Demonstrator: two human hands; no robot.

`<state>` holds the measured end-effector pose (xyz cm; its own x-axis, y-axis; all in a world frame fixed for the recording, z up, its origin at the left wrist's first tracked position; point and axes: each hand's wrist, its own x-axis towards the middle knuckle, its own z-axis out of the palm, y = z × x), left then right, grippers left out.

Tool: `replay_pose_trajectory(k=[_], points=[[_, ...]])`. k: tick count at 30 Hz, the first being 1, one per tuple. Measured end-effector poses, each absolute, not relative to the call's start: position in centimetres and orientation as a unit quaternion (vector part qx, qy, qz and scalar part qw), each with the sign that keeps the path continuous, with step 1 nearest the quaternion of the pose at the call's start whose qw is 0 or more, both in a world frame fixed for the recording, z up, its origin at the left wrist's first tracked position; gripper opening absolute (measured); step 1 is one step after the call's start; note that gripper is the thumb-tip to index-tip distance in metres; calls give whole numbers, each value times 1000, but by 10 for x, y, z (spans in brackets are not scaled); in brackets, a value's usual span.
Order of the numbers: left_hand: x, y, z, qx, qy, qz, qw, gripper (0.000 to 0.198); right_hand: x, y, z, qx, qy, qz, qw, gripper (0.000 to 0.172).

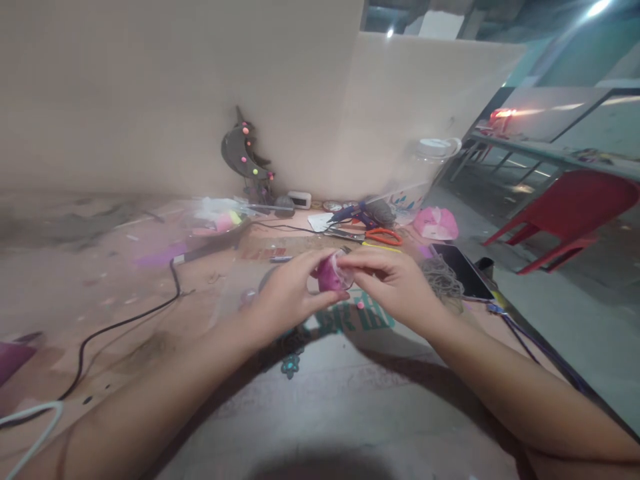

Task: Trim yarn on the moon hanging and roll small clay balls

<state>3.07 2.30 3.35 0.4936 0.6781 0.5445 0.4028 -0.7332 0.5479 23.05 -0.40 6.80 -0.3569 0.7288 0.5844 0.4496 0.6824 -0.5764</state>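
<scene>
Over the middle of the table, my left hand (287,290) is closed round a small magenta thing (330,275) with a whitish edge, like a little pouch; its exact kind is unclear. The fingers of my right hand (395,280) are pinched together at its right edge. Whether they also hold something tiny is hidden. Just below lies a pink bead (361,305) on a board with green printed characters. Nearer me, a dark flower-shaped charm with a turquoise centre (290,364) rests on the same board.
Orange-handled scissors (383,236), a blue glue gun (350,212) and a clear jug (420,177) stand towards the back. To the right are grey yarn (443,277) and a dark tablet (463,272). A black cable (125,325) crosses the left side. A red chair (575,207) stands beyond.
</scene>
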Motion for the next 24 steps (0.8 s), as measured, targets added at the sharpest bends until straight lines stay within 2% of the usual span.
replay_pose_trajectory(k=[4, 9, 13, 20, 24], points=[[29, 21, 41, 852, 304, 418, 84, 43, 237, -1, 65, -342, -840, 26, 420, 17], [26, 20, 43, 863, 282, 420, 21, 36, 240, 2, 58, -331, -850, -17, 410, 18], [26, 20, 41, 869, 284, 405, 29, 32, 235, -2, 57, -344, -848, -4, 402, 22], [28, 19, 42, 858, 290, 421, 55, 34, 230, -5, 60, -378, -836, 26, 397, 11], [28, 17, 45, 851, 296, 429, 69, 32, 234, -2, 57, -369, -844, 22, 388, 15]])
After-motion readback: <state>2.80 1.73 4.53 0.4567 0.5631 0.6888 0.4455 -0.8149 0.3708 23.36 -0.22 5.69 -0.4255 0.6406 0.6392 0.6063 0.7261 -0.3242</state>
